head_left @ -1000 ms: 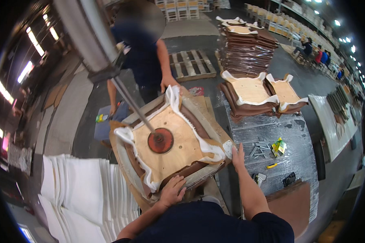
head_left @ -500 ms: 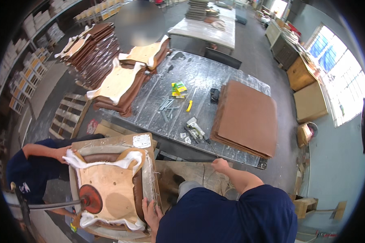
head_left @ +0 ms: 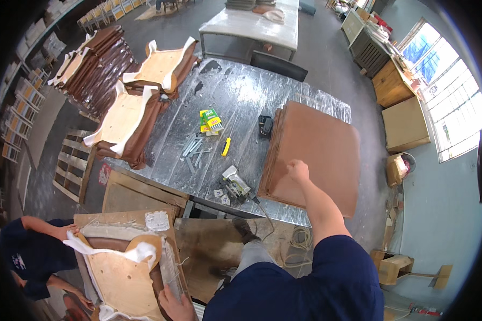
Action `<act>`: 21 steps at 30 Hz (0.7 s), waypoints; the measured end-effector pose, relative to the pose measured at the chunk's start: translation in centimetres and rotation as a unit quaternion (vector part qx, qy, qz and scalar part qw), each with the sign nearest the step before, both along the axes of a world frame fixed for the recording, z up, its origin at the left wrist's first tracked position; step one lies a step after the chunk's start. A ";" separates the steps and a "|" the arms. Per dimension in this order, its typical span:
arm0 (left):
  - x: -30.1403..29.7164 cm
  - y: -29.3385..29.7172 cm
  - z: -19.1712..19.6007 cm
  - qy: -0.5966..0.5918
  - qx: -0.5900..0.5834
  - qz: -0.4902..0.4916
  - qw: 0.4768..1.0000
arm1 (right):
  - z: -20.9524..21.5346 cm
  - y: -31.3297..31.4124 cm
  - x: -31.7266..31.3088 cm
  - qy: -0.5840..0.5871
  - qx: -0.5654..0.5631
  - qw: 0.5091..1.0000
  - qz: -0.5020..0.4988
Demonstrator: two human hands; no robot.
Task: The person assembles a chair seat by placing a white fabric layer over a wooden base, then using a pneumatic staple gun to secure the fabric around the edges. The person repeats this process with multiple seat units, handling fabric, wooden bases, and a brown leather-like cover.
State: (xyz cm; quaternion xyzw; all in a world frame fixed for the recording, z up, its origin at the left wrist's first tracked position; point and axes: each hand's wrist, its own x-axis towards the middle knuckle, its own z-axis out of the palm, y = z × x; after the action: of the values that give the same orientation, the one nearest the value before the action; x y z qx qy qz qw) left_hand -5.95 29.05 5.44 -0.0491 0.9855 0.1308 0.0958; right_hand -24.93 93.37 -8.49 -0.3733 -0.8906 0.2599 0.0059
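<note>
A seat panel with a pale plywood board (head_left: 120,278), brown covering and white padding lies at lower left on a padded work stand (head_left: 168,262). My left hand (head_left: 175,305) rests on its right edge, fingers spread and holding nothing. My right arm reaches forward over a stack of brown leather-like sheets (head_left: 321,155) on the table. My right hand (head_left: 298,170) hovers over or touches that stack, fingers curled closed; whether anything is in them is hidden. A co-worker's hand (head_left: 67,232) holds the stand's far left corner, and their other hand (head_left: 84,300) is near a red disc (head_left: 76,309).
The plastic-covered table (head_left: 246,85) carries a staple gun (head_left: 235,183), a yellow cutter (head_left: 226,146), staple strips (head_left: 193,148), yellow-green boxes (head_left: 211,122) and a black battery-like block (head_left: 265,127). Finished seats (head_left: 120,120) stack at left. A cord (head_left: 270,227) trails from the gun to the floor.
My right hand has moved up and forward from beside the cord to the brown stack. The red disc has come off the seat panel toward the co-worker. My view has shifted.
</note>
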 end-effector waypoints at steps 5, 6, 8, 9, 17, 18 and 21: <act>-4.8 6.6 5.0 0.071 0.027 -0.024 0.997 | -3.3 5.7 -7.8 -0.049 0.020 0.998 0.036; -5.3 7.5 5.0 0.063 0.018 -0.012 0.998 | -3.9 6.8 -8.9 -0.059 0.027 0.997 0.045; -6.1 8.8 5.1 0.046 0.000 0.009 0.999 | -4.9 8.9 -10.5 -0.070 0.036 0.994 0.075; -6.3 9.3 4.9 0.052 -0.012 0.003 0.999 | -5.4 9.8 -11.2 -0.072 0.038 0.992 0.097; -5.0 9.0 1.8 0.027 -0.099 0.061 0.993 | -6.3 13.9 -14.5 -0.171 0.081 0.942 0.277; -4.8 8.9 1.6 0.022 -0.103 0.068 0.992 | -6.1 14.3 -14.8 -0.178 0.084 0.935 0.296; -4.2 8.6 0.8 0.009 -0.124 0.086 0.989 | -5.9 14.7 -15.3 -0.191 0.090 0.922 0.324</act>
State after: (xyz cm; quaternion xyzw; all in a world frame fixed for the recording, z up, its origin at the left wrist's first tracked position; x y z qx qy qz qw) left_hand -10.13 37.70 6.25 -0.1434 0.9871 0.0162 0.0687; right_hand -40.22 108.04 -14.38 -0.1052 -0.9668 0.0899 -0.2148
